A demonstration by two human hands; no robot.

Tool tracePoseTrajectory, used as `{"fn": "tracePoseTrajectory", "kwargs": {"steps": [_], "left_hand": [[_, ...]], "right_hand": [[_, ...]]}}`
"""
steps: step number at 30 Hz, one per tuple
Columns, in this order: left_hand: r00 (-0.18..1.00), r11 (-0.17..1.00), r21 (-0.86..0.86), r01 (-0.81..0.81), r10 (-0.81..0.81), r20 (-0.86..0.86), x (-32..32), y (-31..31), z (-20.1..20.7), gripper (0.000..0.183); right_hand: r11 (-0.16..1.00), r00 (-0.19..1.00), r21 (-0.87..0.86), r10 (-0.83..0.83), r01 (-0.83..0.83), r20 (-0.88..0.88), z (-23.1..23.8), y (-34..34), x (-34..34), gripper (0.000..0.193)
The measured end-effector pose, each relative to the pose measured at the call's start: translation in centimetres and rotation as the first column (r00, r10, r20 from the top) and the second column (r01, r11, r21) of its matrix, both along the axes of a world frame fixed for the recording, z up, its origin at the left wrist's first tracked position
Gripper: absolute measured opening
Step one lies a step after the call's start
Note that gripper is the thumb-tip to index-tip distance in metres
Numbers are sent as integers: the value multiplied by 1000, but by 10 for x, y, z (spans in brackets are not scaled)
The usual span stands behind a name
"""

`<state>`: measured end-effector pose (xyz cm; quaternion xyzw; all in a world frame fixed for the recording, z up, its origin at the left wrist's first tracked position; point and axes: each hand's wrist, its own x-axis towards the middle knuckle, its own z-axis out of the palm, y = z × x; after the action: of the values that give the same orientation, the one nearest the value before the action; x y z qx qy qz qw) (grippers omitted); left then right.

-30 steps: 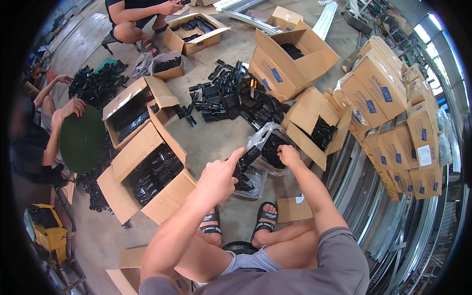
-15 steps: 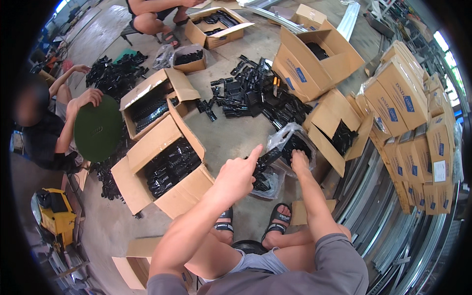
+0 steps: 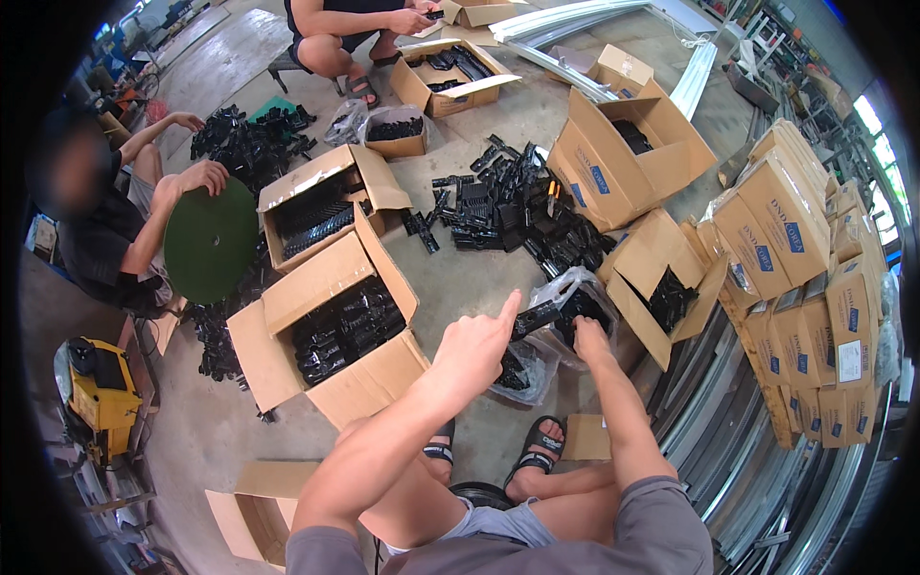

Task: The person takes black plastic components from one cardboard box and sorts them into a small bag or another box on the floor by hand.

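Note:
My left hand [image 3: 471,353] is closed around a black plastic part [image 3: 537,320], its index finger stretched out along the upper side. The part's free end points right, over a clear plastic bag. That bag [image 3: 577,280] lines an opening filled with small black pieces. Into it reaches my right hand [image 3: 592,339], fingers bent downward; the fingertips are hidden among the dark pieces, so what they pinch does not show. Just below, a second clear bag [image 3: 542,379] holds more black parts. A heap of black plastic parts [image 3: 498,206] lies on the floor beyond my hands.
Open cartons of black parts stand left [image 3: 264,359] and right [image 3: 644,251]. At left a co-worker's hand [image 3: 206,176] rests on a round green disc [image 3: 211,251]; another person [image 3: 331,43] sits at the back. Stacked cartons [image 3: 767,230] and metal profiles [image 3: 714,422] line the right side.
The whole view has shifted slightly, so floor things sit lower and further right. My left hand still grips the black part; my right hand stays in the bag.

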<state>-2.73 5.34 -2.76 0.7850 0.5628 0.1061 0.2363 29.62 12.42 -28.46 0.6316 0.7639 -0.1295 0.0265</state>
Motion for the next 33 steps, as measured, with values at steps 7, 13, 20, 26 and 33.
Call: {"fn": "tracePoseTrajectory", "kwargs": {"steps": [7, 13, 20, 26, 33], "left_hand": [[999, 999, 33, 23, -21, -49, 1, -5, 0, 87], [989, 986, 93, 142, -137, -56, 13, -14, -9, 88], [984, 976, 125, 176, -173, -36, 19, -29, 0, 89], [987, 981, 106, 160, -159, -19, 17, -36, 7, 87], [993, 989, 89, 115, -117, 19, 15, -43, 17, 85]], "right_hand": [[991, 633, 99, 19, 92, -774, 165, -9, -74, 16], [870, 649, 471, 445, -148, -617, 270, -60, -111, 12], [786, 751, 546, 540, -289, -380, 269, -74, -100, 10], [758, 770, 550, 568, -350, -292, 269, -84, -106, 11], [772, 768, 520, 566, -366, -299, 277, -88, -107, 12]]}}
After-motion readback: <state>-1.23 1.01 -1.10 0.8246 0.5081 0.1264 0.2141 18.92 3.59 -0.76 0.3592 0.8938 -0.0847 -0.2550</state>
